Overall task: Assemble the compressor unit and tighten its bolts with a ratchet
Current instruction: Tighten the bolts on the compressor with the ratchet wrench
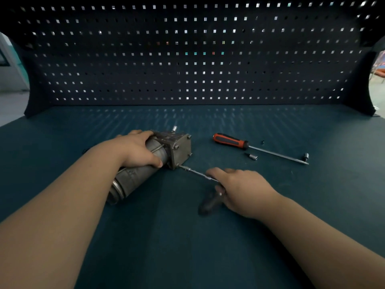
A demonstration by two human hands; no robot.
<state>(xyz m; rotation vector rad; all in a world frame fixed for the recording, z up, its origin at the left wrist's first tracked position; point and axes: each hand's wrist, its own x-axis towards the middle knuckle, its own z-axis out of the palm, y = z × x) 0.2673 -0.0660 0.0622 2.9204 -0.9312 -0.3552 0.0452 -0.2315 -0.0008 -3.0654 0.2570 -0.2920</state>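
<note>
The compressor [180,148] lies on its side near the middle of the dark tabletop [187,247], its square end plate facing right. The left hand [137,150] curls over the cylinder body and grips it. The right hand [243,188], slightly blurred, is wrapped round the head of the ratchet [210,202], whose thin shaft reaches a bolt at the plate's lower corner. Further right lie an orange-handled screwdriver [230,141] and a small socket [253,157]. A pegboard [187,59] stands behind.

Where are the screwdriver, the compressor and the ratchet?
screwdriver [230,141], head view, on its orange handle.
compressor [181,147], head view, on its square end plate.
ratchet [196,173], head view, on its thin metal bar.
</note>
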